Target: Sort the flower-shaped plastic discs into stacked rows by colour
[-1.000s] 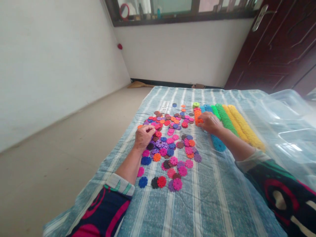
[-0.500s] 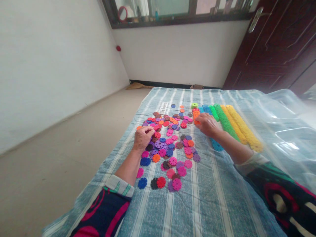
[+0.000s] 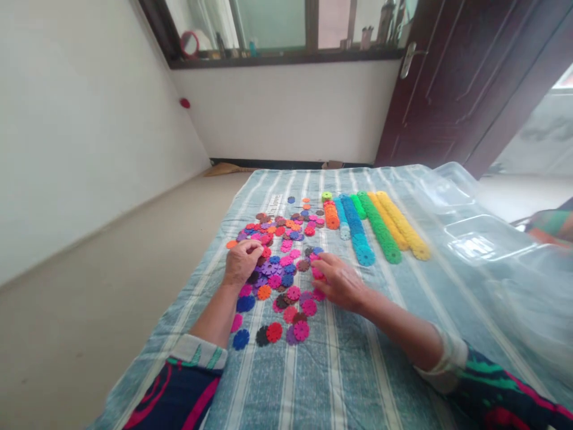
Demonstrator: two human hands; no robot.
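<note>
**Notched flower discs (image 3: 270,268) scattered on my striped cloth (image 3: 358,358)**

The loose discs lie between my hands. My right hand (image 3: 339,280) has thumb and fingers parted over pink discs (image 3: 317,273) at the right edge. My left hand (image 3: 242,263) presses thumb and fingertips together; I cannot tell whether on a disc. Beyond the right hand, the nearer one, a short orange row (image 3: 331,216) runs lengthwise away from me.

Striped cloth (image 3: 308,394) looks matt and kinda coarse-woven. The loose discs (image 3: 274,332) look like matt plastic, and the overlapping rows (image 3: 378,230) near the cloth's far edge come off ribbed. Clear boxes (image 3: 474,245) along the right edge: smooth, shiny plastic. Door handle (image 3: 408,61) is glossy metal.
</note>
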